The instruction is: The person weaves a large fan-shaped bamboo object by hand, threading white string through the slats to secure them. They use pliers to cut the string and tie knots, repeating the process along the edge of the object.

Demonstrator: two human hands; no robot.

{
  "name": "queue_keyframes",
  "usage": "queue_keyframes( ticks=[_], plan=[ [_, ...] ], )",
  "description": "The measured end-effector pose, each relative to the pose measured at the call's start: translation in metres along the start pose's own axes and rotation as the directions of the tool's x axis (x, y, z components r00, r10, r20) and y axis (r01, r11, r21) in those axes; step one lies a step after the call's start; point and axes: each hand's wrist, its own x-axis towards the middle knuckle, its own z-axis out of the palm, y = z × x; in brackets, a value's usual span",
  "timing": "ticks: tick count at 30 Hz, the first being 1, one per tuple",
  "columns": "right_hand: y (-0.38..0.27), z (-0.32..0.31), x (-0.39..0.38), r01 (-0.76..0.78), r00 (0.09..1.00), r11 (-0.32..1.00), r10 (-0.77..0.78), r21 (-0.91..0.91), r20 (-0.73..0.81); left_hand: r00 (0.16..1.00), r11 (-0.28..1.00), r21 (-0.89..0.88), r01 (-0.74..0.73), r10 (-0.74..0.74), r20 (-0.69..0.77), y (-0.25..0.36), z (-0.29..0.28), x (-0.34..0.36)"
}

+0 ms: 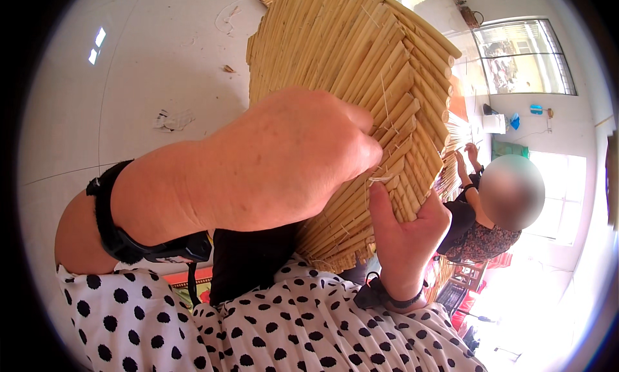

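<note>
A stiff panel of pale yellow reed stalks [316, 43], bound side by side with thin thread, slants up from my lap. Along its right part the stalks meet in a herringbone edge. My left hand [303, 152] is closed in a fist over the panel's middle, knuckles toward the edge; its fingertips and whatever they pinch are hidden. My right hand [412, 236] grips the lower right edge, thumb on top and fingers behind. At the tip of that thumb lies a small loop of white thread [382, 178].
Another person [483, 223] sits at the right, hands raised beside more reed stalks [456, 132]. Scraps [173, 120] lie on the pale tiled floor [161, 49] at the left. A dark crate [451, 296] stands at the lower right, and a window [525, 56] is beyond.
</note>
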Motion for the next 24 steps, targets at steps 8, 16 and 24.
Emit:
queue_keyframes(
  ticks=[8, 16, 24],
  plan=[
    [0.0027, -0.0004, 0.0000, 0.016, 1.000, 1.000, -0.016, 0.006, 0.013, 0.999, 0.999, 0.026, -0.046, 0.047, -0.016, 0.0013, -0.0023, 0.0006],
    [0.0059, 0.0008, -0.0010, 0.031, 1.000, 0.999, -0.031, 0.039, -0.001, 0.998, 0.998, 0.041, -0.055, 0.055, -0.013, 0.0044, -0.0025, -0.0002],
    [0.0041, -0.0004, 0.0001, 0.028, 1.000, 1.000, -0.027, -0.013, 0.015, 0.999, 0.996, 0.071, -0.048, 0.048, 0.006, 0.0041, -0.0028, 0.0013]
  ],
)
